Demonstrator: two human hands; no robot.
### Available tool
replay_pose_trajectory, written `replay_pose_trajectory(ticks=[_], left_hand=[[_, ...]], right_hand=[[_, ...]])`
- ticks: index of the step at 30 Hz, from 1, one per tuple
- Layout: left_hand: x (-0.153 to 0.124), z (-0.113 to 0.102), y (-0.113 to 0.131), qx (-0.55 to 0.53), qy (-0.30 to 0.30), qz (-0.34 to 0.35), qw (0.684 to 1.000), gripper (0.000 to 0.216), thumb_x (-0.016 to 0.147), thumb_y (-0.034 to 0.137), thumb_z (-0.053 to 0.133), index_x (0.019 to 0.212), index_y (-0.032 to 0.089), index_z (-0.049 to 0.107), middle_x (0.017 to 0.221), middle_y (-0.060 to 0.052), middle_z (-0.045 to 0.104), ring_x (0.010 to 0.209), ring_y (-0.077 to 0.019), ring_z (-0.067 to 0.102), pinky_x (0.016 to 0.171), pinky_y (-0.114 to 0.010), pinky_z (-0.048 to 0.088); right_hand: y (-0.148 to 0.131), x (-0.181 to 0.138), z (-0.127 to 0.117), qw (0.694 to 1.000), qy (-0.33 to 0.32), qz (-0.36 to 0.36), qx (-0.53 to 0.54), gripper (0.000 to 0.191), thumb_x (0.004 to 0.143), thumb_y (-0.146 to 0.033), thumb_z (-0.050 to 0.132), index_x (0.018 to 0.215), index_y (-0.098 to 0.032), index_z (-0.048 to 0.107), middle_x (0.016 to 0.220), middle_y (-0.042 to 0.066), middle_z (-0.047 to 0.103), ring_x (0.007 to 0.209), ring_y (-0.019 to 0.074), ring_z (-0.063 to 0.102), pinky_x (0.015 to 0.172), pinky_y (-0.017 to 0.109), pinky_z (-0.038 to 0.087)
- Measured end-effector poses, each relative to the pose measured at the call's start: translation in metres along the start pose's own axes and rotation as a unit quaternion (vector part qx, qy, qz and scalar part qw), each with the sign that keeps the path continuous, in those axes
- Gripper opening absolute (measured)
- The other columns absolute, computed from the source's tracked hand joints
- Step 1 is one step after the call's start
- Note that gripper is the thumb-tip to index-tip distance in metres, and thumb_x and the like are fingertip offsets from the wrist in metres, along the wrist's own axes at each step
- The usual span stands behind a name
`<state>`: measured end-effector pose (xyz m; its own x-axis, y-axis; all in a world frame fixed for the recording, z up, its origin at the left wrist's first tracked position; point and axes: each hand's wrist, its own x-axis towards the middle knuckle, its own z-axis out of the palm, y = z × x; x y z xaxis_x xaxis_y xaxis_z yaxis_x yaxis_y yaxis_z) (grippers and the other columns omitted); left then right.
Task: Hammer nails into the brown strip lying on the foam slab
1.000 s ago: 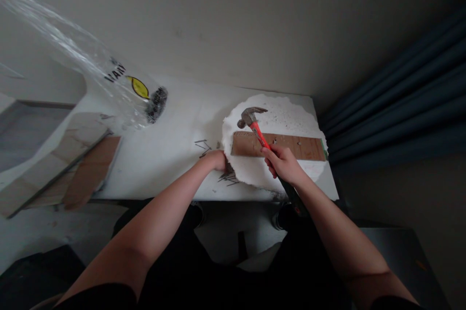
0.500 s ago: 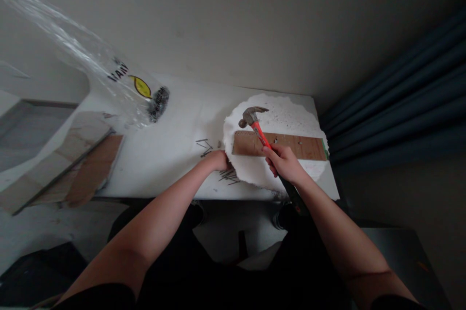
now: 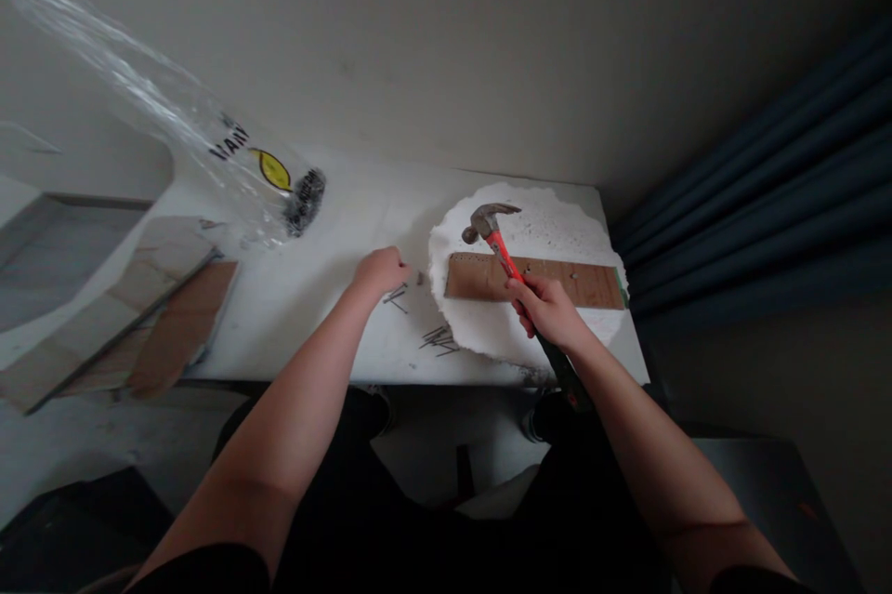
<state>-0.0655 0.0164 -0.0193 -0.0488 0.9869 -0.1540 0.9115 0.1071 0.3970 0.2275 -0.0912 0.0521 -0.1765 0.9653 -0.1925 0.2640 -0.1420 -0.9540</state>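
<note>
My right hand is closed round the red handle of a claw hammer. The hammer's metal head hangs just above the left end of a brown wooden strip. That strip lies on a round white foam pad on the white table. My left hand rests on the table to the left of the pad, fingers curled over loose nails. What its fingers pinch, if anything, is hidden. More nails lie nearer the front edge.
A clear plastic bag with a yellow label lies across the table's left part. Wood-pattern boards are stacked at the left edge. Dark blue curtains hang to the right. A pale wall stands behind the table.
My left hand has moved up and left, from the nails near the pad's front edge to the nails farther back. The hammer head has shifted slightly right.
</note>
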Motion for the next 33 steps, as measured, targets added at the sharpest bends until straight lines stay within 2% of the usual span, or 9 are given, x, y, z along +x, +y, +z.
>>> replay_pose_trajectory(ticks=[3,4,6,8,11,15,33], left_hand=[[0.005,-0.006,0.010,-0.057,0.052,0.021,0.997,0.007,0.081,0.024,0.057,0.087,0.019,0.060,0.087,-0.007,0.071,0.082,-0.0212,0.067,0.077,-0.034,0.053],[0.004,-0.004,0.018,-0.143,0.069,0.054,0.986,0.007,0.082,0.022,0.057,0.088,0.019,0.059,0.087,-0.006,0.071,0.079,-0.0185,0.067,0.075,-0.031,0.053],[-0.003,0.003,0.035,-0.264,0.065,0.128,0.954,0.006,0.084,0.023,0.055,0.088,0.020,0.057,0.087,-0.004,0.070,0.077,-0.0158,0.066,0.073,-0.028,0.053],[-0.010,0.012,0.051,-0.297,0.047,0.193,0.934,0.006,0.085,0.024,0.056,0.089,0.020,0.058,0.088,-0.003,0.070,0.081,-0.0154,0.066,0.073,-0.027,0.053],[-0.016,0.021,0.063,-0.303,0.045,0.225,0.925,0.006,0.086,0.023,0.057,0.091,0.020,0.058,0.088,-0.002,0.070,0.081,-0.0147,0.066,0.074,-0.027,0.053],[-0.013,0.024,0.064,-0.297,0.048,0.241,0.923,0.008,0.087,0.024,0.057,0.094,0.020,0.059,0.091,-0.003,0.071,0.084,-0.0152,0.067,0.078,-0.028,0.055],[-0.012,0.019,0.059,-0.284,0.038,0.239,0.928,0.010,0.090,0.024,0.057,0.098,0.021,0.059,0.095,-0.003,0.073,0.090,-0.0171,0.070,0.085,-0.032,0.057]], right_hand=[[-0.001,0.001,-0.003,1.000,0.009,0.003,-0.004,0.041,0.092,-0.058,0.058,0.076,-0.021,0.050,0.055,-0.007,0.048,0.036,0.0068,0.045,0.031,0.020,0.038],[-0.001,0.002,-0.004,1.000,0.012,0.004,-0.006,0.041,0.092,-0.058,0.058,0.075,-0.021,0.050,0.054,-0.007,0.048,0.036,0.0068,0.045,0.031,0.020,0.037],[-0.001,0.002,-0.006,1.000,0.015,0.001,-0.009,0.040,0.092,-0.056,0.058,0.075,-0.022,0.049,0.053,-0.007,0.048,0.035,0.0068,0.045,0.031,0.020,0.037],[-0.001,0.002,-0.007,1.000,0.017,-0.007,-0.011,0.038,0.093,-0.054,0.058,0.075,-0.022,0.050,0.052,-0.007,0.048,0.035,0.0070,0.045,0.031,0.020,0.036],[-0.002,0.002,-0.007,1.000,0.020,-0.013,-0.011,0.038,0.093,-0.053,0.058,0.075,-0.021,0.050,0.052,-0.008,0.048,0.034,0.0070,0.046,0.030,0.020,0.036],[-0.002,0.000,-0.007,1.000,0.014,-0.009,-0.013,0.039,0.093,-0.055,0.058,0.075,-0.021,0.050,0.053,-0.007,0.049,0.035,0.0072,0.046,0.031,0.020,0.037],[-0.003,-0.002,-0.005,1.000,0.001,-0.007,-0.019,0.040,0.093,-0.057,0.056,0.076,-0.022,0.050,0.054,-0.007,0.049,0.036,0.0074,0.045,0.032,0.020,0.037]])
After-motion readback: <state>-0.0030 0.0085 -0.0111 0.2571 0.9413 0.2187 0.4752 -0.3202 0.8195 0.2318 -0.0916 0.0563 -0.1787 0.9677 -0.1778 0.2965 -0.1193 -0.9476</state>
